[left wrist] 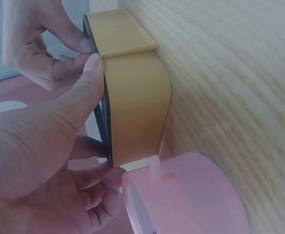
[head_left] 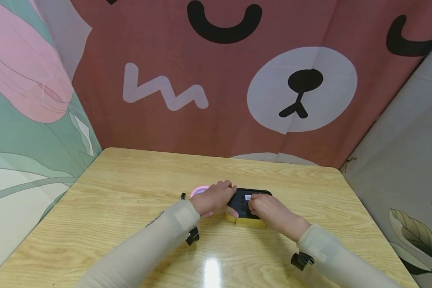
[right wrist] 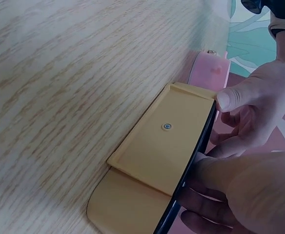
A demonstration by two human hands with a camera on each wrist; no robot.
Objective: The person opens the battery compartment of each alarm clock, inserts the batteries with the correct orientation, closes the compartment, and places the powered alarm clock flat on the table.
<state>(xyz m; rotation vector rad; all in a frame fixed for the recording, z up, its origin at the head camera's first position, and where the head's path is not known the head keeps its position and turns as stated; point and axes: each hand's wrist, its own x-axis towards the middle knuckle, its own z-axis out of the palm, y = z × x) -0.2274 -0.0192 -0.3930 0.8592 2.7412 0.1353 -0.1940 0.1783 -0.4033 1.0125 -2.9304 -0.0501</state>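
A yellow box-shaped object [head_left: 250, 223] with a black upper face [head_left: 240, 197] lies on the table, a small white label on that face. My left hand [head_left: 216, 198] grips its left end, thumb at the near edge. The right hand [head_left: 273, 212] bends its fingers against the black face; in the left wrist view its thumb and forefinger come together at the rim, but whether they pinch anything is hidden. A small screw-like spot [right wrist: 167, 126] shows on the yellow side. Beside the left hand is a pink round object [left wrist: 191, 195], mostly covered by that hand in the head view.
The wooden table [head_left: 137, 180] reaches back to a hanging cloth [head_left: 223, 120] printed with a bear face. Patterned cloths hang at the left and right. Black wrist devices [head_left: 302, 261] sit at both sleeves.
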